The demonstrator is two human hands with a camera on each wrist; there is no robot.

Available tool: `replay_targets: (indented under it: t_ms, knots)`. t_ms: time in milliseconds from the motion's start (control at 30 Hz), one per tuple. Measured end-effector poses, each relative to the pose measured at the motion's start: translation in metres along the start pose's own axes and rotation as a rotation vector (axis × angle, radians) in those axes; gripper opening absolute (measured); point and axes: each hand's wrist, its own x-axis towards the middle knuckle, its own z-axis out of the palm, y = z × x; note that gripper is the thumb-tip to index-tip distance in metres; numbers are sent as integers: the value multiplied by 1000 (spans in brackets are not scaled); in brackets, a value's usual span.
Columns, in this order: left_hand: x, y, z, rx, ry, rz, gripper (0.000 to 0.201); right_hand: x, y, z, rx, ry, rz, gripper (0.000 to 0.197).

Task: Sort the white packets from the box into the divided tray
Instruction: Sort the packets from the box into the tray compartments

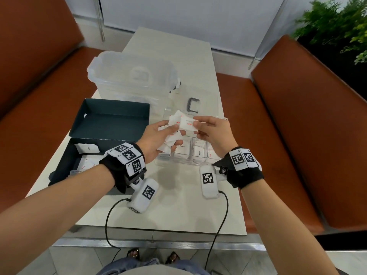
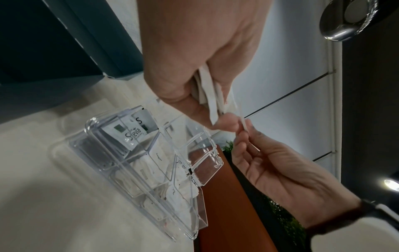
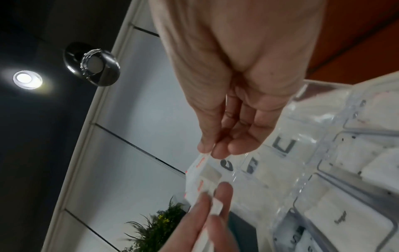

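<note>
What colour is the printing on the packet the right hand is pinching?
Red, on a white packet pinched by the right hand; clearest in the head view.

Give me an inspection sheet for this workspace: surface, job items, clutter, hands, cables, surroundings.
Surface: pale rectangular table.
Job's things: open dark teal cardboard box, white packets left inside; clear plastic divided tray, packets in several compartments.
Clutter: large clear plastic storage tub; its clear lid with the grey handle lies flat behind the tray.
Hands: left hand grips a bunch of white packets above the tray; right hand pinches one red-printed packet at the top of the bunch.
Cables: two black cables run from the wrist cameras off the table's near edge.
Surroundings: orange-brown benches; green plant; white wall panels.
</note>
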Motion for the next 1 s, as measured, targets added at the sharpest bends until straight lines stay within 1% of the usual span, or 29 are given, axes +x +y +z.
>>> replay_targets:
  t_ms: [100, 233, 367, 467, 533, 633, 700, 833, 1000]
  knots:
    - [0, -3, 3, 28, 11, 21, 31, -2, 3, 9, 13, -20, 28, 19]
    - [0, -3, 3, 107, -40, 31, 28, -1, 1, 10, -116, -31, 35, 5]
    - [-1, 6, 3, 65, -77, -66, 24, 2, -2, 4, -287, -35, -45, 5]
    - [-1, 10, 4, 44, -81, -109, 28, 2, -3, 2, -347, -36, -89, 6]
    - [-1, 11, 4, 30, -67, -115, 29, 2, -3, 2, -350, -36, -101, 7]
    - [0, 11, 1, 8, -42, -107, 30, 2, -6, 1, -336, -8, -123, 13]
    - [0, 11, 0, -10, -40, -94, 31, 3, -9, -1, -357, 14, -164, 15]
    - [0, 11, 0, -21, -32, -82, 30, 5, -13, -3, -480, 14, -245, 10]
    - [2, 12, 2, -27, -42, -94, 23, 10, -11, 2, -644, -24, -333, 7]
